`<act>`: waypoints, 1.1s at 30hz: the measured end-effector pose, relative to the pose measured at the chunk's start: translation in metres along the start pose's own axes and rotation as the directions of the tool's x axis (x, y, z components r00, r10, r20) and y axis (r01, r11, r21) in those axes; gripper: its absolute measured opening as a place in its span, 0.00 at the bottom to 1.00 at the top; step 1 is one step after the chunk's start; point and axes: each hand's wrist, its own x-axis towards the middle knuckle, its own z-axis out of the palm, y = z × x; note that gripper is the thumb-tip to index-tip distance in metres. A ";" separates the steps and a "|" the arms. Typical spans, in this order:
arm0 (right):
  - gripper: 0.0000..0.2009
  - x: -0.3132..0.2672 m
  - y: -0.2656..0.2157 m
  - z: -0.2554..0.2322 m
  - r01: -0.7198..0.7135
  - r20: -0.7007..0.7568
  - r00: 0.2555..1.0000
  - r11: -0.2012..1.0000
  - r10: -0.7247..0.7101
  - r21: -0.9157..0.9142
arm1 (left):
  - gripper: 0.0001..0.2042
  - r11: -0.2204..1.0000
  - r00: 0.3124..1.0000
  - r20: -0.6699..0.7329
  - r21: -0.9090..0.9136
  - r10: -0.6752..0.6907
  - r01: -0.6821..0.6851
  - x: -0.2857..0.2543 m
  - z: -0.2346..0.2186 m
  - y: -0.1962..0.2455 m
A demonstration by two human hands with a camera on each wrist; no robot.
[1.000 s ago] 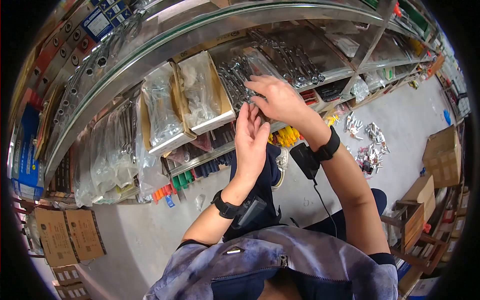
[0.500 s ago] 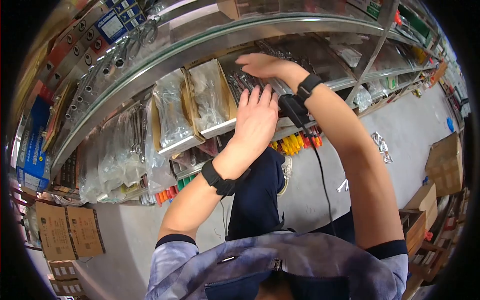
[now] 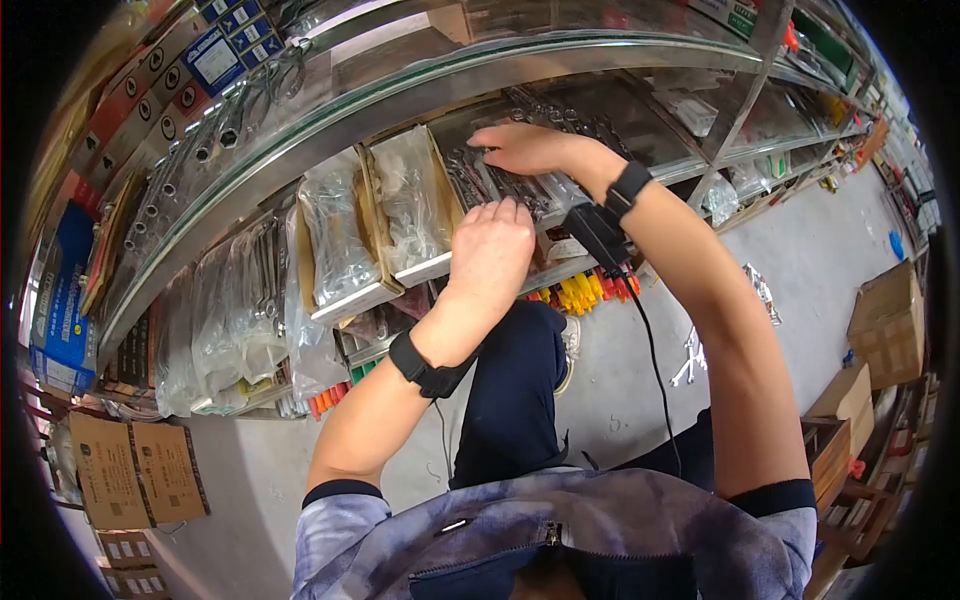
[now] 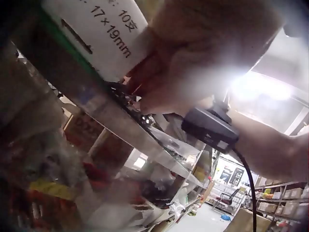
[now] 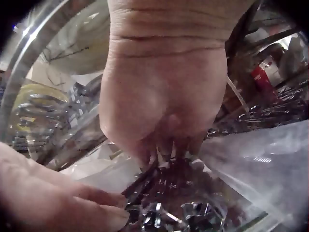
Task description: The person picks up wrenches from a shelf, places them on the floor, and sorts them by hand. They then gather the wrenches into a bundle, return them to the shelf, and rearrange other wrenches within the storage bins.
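Observation:
Several metal wrenches [image 3: 466, 178] lie bunched on the shelf, right of two open boxes. Over the far part of the bunch, my right hand [image 3: 530, 150] arches from the right. Its fingers [image 5: 166, 147] point down among the shiny wrenches in the right wrist view. My left hand [image 3: 492, 250] is at the front edge of the shelf, back upward, fingertips bent down by the near wrench ends. From the lower left of the right wrist view, the left fingers [image 5: 101, 205] reach alongside the wrenches. Whether the right fingers grip any wrench I cannot tell.
Left of the hands stand a box [image 3: 345, 235] and another box [image 3: 412, 205], both with plastic-wrapped goods. A glass-edged upper shelf [image 3: 440, 72] runs overhead. Yellow-handled tools [image 3: 578, 293] hang below. Loose metal pieces [image 3: 692, 358] lie on the floor. A cable [image 3: 655, 370] trails from the right wrist.
From close together with the left palm turned up, my hands have separated, the right moving farther over the wrenches. The left has turned palm down, drawn slightly back and bent its fingers.

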 end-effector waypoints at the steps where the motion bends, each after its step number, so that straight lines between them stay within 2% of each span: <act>1: 0.19 -0.005 0.003 0.001 -0.003 0.003 1.000 1.000 0.003 0.002 | 0.12 1.000 1.000 0.003 -0.003 0.000 0.000 -0.001 0.001 -0.001; 3: 0.17 -0.025 -0.004 0.000 0.185 -0.158 0.968 0.980 -0.194 -0.069 | 0.13 1.000 0.997 -0.074 0.001 0.003 -0.002 -0.001 0.004 -0.003; 4: 0.17 -0.035 -0.006 0.001 0.181 -0.154 0.970 0.981 -0.189 -0.063 | 0.15 1.000 0.999 -0.051 -0.005 -0.019 0.018 0.001 0.002 -0.003; 6: 0.15 -0.056 -0.009 0.001 0.228 -0.291 0.932 0.974 -0.216 0.005 | 0.15 0.998 0.998 -0.025 -0.032 -0.050 0.049 0.001 -0.007 -0.005; 7: 0.15 -0.067 -0.011 0.001 0.223 -0.288 0.934 0.975 -0.212 0.005 | 0.17 0.995 0.997 -0.005 -0.052 -0.083 0.082 0.001 -0.009 -0.008; 8: 0.13 -0.079 -0.016 -0.001 0.204 -0.336 0.919 0.978 -0.205 -0.041 | 0.18 0.999 0.991 -0.136 -0.031 -0.019 0.014 -0.004 -0.008 -0.014; 10: 0.10 -0.094 -0.017 0.003 0.160 -0.402 0.891 0.974 -0.213 -0.160 | 0.16 1.000 0.995 -0.102 0.000 -0.017 0.017 -0.012 -0.018 -0.018; 11: 0.10 -0.100 -0.016 0.007 0.153 -0.404 0.892 0.976 -0.203 -0.153 | 0.16 1.000 0.997 -0.072 0.015 -0.026 0.027 -0.014 -0.020 -0.018; 13: 0.08 -0.110 -0.017 0.016 0.084 -0.405 0.881 0.923 -0.245 -0.374 | 0.15 0.999 0.995 -0.104 0.050 0.003 0.002 -0.015 -0.015 -0.018; 15: 0.07 -0.113 -0.017 0.028 0.084 -0.418 0.878 0.936 -0.231 -0.340 | 0.14 0.996 0.990 -0.140 0.088 0.025 -0.013 -0.014 -0.008 -0.018; 17: 0.09 -0.114 -0.019 0.034 0.044 -0.488 0.847 0.943 -0.210 -0.329 | 0.12 0.989 0.995 -0.088 0.142 0.044 -0.032 -0.011 -0.004 -0.016; 19: 0.11 -0.116 -0.021 0.035 0.054 -0.496 0.845 0.955 -0.200 -0.292 | 0.12 0.990 0.999 -0.046 0.138 0.028 -0.022 -0.006 -0.005 -0.014; 21: 0.16 -0.119 -0.028 0.029 -0.002 -0.388 0.917 0.972 -0.092 -0.234 | 0.11 0.991 1.000 -0.005 0.135 0.015 -0.014 -0.003 -0.005 -0.013; 24: 0.17 -0.119 -0.027 0.033 -0.006 -0.428 0.900 0.978 -0.086 -0.208 | 0.11 0.990 0.999 0.022 0.137 -0.027 0.024 -0.001 -0.003 -0.012; 25: 0.17 -0.118 -0.025 0.035 -0.005 -0.428 0.900 0.978 -0.087 -0.209 | 0.10 0.993 0.999 -0.027 0.113 -0.042 0.044 -0.002 -0.001 -0.012; 27: 0.15 -0.116 -0.024 0.038 0.044 -0.537 0.827 0.971 -0.167 -0.234 | 0.09 0.994 0.996 -0.073 0.088 -0.057 0.064 -0.001 0.000 -0.012; 29: 0.15 -0.114 -0.026 0.038 0.046 -0.533 0.831 0.975 -0.159 -0.219 | 0.09 0.997 0.989 -0.137 0.051 -0.050 0.057 -0.001 -0.003 -0.009; 33: 0.15 -0.109 -0.024 0.038 0.072 -0.535 0.825 0.973 -0.181 -0.219 | 0.10 0.992 0.998 -0.027 0.109 -0.055 0.057 -0.002 -0.004 -0.012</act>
